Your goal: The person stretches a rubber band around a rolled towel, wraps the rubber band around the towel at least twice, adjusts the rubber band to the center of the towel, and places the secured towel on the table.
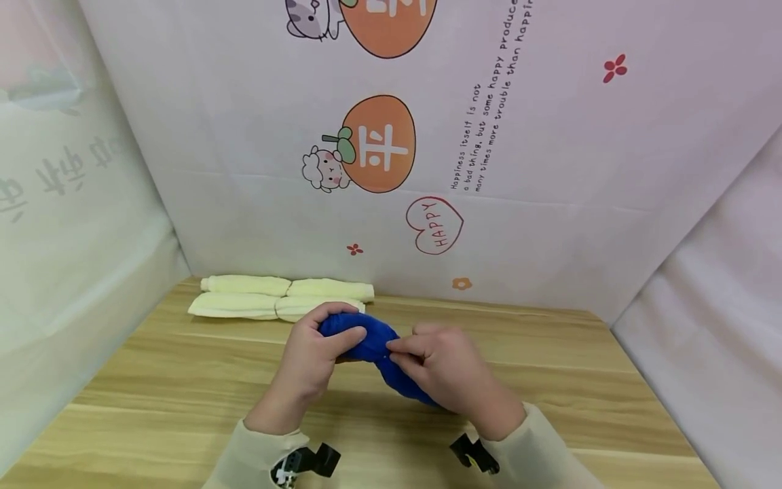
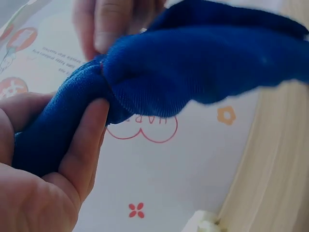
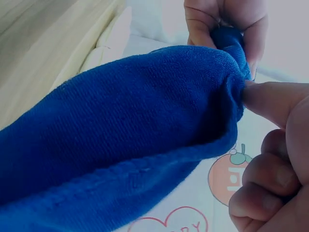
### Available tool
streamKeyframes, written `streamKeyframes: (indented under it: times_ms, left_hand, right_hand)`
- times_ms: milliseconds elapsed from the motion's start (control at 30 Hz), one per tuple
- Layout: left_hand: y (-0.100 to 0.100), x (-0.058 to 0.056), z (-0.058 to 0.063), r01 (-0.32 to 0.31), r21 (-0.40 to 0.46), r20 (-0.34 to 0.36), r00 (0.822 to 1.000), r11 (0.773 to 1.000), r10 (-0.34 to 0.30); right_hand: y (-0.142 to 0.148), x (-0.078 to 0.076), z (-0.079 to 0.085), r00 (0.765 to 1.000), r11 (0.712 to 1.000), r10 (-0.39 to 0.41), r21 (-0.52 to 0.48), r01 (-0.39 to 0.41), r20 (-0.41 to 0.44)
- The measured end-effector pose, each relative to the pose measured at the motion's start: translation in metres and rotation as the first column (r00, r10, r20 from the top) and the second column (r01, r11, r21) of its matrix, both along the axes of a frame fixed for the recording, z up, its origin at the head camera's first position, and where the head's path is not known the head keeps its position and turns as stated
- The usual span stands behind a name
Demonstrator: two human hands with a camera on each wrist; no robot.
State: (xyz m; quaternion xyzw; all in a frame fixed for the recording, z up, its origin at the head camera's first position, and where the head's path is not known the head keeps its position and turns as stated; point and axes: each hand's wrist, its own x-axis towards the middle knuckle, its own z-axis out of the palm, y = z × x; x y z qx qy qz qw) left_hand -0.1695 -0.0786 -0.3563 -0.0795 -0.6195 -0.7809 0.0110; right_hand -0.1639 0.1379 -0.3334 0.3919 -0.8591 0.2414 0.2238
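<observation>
A blue cloth (image 1: 373,336), bunched narrow at its middle, is held up over the table between both hands. My left hand (image 1: 308,360) grips its rolled left part, thumb on the near side and fingers behind. At the narrow middle, my right hand (image 1: 449,367) pinches with thumb and index finger. In the left wrist view a thin reddish band (image 2: 102,67) shows at that narrowing, partly buried in the folds. Toward the right, the cloth's other half flares out loosely, and its hemmed edge (image 3: 145,166) shows in the right wrist view.
Two pale yellow rolled cloths, a rear one (image 1: 244,284) and a front one (image 1: 235,305), lie at the table's back left, each cinched at the middle. The wooden table (image 1: 550,380) is enclosed by white printed sheets (image 1: 537,224) at the back and sides.
</observation>
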Motion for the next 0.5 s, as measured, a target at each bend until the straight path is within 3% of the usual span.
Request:
streamKeyframes:
  times_ms: [100, 300, 500]
  left_hand:
    - [0.000, 0.000, 0.001, 0.035, 0.128, 0.054, 0.998, 0.991, -0.042]
    - [0.002, 0.002, 0.001, 0.055, 0.275, 0.129, 0.987, 0.960, -0.094]
    - [0.004, 0.001, 0.001, 0.043, 0.384, 0.195, 0.973, 0.922, -0.126]
  right_hand:
    - [0.001, 0.002, 0.000, 1.000, 1.000, -0.001, 0.031, 0.002, -0.028]
    - [0.002, 0.001, -0.004, 0.997, 1.000, 0.021, 0.015, -0.020, -0.071]
    - [0.004, -0.004, -0.014, 0.999, 0.998, 0.045, 0.044, -0.045, -0.008]
